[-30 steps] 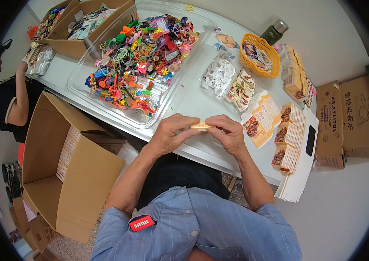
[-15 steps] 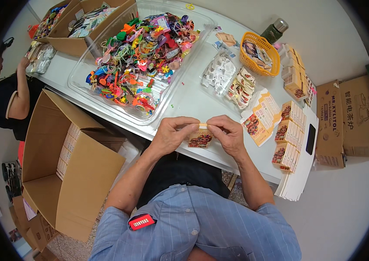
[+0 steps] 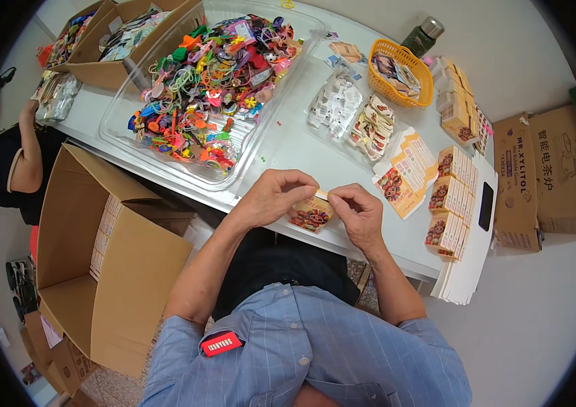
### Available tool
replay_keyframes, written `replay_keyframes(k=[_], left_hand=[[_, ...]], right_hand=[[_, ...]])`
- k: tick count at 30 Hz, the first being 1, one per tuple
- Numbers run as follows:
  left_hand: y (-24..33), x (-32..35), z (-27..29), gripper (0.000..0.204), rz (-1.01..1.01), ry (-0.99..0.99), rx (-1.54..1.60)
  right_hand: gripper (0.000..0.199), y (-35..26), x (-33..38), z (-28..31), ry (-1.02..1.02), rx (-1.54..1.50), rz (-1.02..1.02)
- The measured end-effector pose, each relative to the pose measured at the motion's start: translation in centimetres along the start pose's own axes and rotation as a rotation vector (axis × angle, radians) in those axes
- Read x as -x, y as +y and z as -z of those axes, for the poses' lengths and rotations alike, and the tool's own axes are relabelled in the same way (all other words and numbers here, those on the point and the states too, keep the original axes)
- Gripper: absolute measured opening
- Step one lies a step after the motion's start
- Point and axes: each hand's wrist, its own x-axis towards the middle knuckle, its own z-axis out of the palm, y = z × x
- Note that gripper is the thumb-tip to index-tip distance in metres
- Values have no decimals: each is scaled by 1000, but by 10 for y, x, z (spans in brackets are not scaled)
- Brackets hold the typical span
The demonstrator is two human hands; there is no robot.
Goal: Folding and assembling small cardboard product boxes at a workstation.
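Between my hands, over the table's front edge, is a small orange-and-white printed carton (image 3: 311, 215). My left hand (image 3: 273, 199) pinches its top left corner between thumb and fingers. At its top right corner my right hand (image 3: 356, 214) is closed with thumb and forefinger on the top edge. The carton's printed face is toward me, tilted. To the right of my right hand lie flat, unfolded cartons (image 3: 406, 178) fanned in a pile. Behind them, an open plastic bag holds several small printed pieces (image 3: 372, 129), and a bag of white packets (image 3: 335, 108) lies beside it.
A clear tub (image 3: 110, 121) heaped with colourful trinkets fills the table's left. Stacked finished cartons (image 3: 447, 203), a phone (image 3: 485, 205), a yellow basket (image 3: 377, 81) and a green flask (image 3: 423, 37) stand right. A large open cardboard box (image 3: 135, 285) is at my left; a person (image 3: 10, 163) works beyond.
The carton has tilted slightly in my hands, its right side rising. My left hand has shifted a little up. The whole view has moved slightly.
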Motion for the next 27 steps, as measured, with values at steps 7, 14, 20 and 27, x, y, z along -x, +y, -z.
replay_keyframes(k=[7,14,20,27], left_hand=[[-5,3,-2,22,-37,4,-18],[-20,5,3,22,-263,8,-78],[-15,5,5,20,-179,-44,-71],[-34,9,5,17,-377,4,-147]], right_hand=[[7,-4,1,1,-20,6,-2],[10,7,6,3,-34,44,106],[18,10,12,-1,-7,96,207],[28,21,21,-10,7,99,206]])
